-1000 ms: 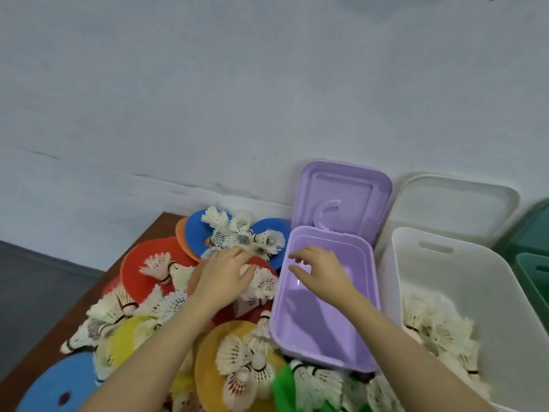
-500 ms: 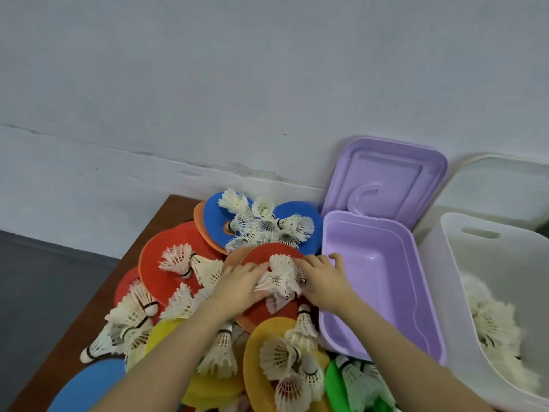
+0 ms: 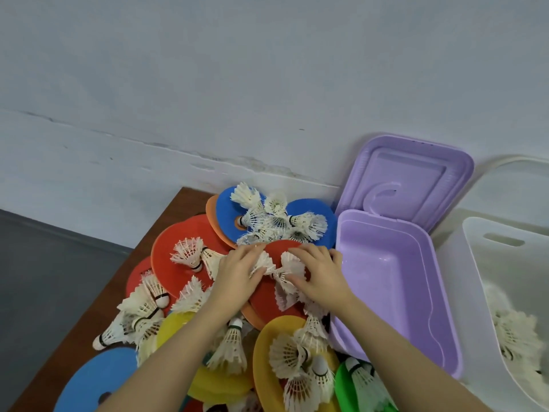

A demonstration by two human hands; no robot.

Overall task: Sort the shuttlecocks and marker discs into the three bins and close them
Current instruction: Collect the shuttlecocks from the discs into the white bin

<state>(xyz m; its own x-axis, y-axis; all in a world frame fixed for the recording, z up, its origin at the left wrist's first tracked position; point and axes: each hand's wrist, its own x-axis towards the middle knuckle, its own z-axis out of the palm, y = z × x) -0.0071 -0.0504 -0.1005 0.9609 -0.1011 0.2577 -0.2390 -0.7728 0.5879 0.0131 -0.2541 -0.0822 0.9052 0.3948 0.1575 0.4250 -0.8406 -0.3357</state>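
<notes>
Sorting has barely begun on this crowded wooden table (image 3: 178, 209): white feathered shuttlecocks (image 3: 279, 224) lie scattered over a heap of overlapping marker discs (image 3: 178, 242) in red, blue, yellow, orange and green, filling the left and near side of the scene. At the heap's centre, the left hand (image 3: 237, 275) curls its fingers around one shuttlecock (image 3: 263, 263) while the right hand (image 3: 319, 276) pinches another (image 3: 292, 264), both lying on a red disc (image 3: 279, 246). Just right of the hands, the purple bin (image 3: 386, 263) stands empty, its lid (image 3: 410, 176) tipped back against the wall. Farther right, the white bin (image 3: 475, 233) already holds a cluster of shuttlecocks (image 3: 517, 334). Most pieces remain unsorted, and both visible bins are uncovered; a third bin is not in view. The shuttlecocks look frayed, their cream feathers splayed from black-banded cork tips.
</notes>
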